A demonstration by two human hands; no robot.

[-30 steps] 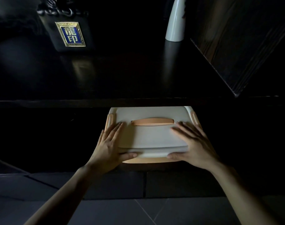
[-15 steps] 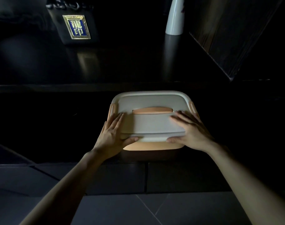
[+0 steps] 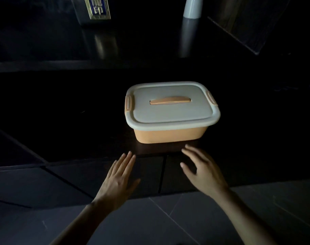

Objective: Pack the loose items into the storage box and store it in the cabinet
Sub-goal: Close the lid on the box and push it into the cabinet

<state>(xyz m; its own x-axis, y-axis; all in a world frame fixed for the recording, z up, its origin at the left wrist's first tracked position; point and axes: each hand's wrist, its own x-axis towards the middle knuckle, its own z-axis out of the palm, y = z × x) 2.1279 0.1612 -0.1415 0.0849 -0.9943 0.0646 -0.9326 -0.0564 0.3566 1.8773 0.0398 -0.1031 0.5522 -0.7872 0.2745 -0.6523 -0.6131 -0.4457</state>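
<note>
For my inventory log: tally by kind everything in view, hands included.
Storage box, lid on: 1
White vase: 1
Dark case with gold-and-blue plaque: 1
Hands, left hand and right hand, holding nothing: 2
Total: 5

I have one view only, from the head. It looks forward and steeply down, close in. The left hand (image 3: 118,181) and right hand (image 3: 201,172) sit low in frame, the storage box (image 3: 170,110) lies just beyond their fingertips, and the glossy cabinet top (image 3: 150,41) is farther beyond.
</note>
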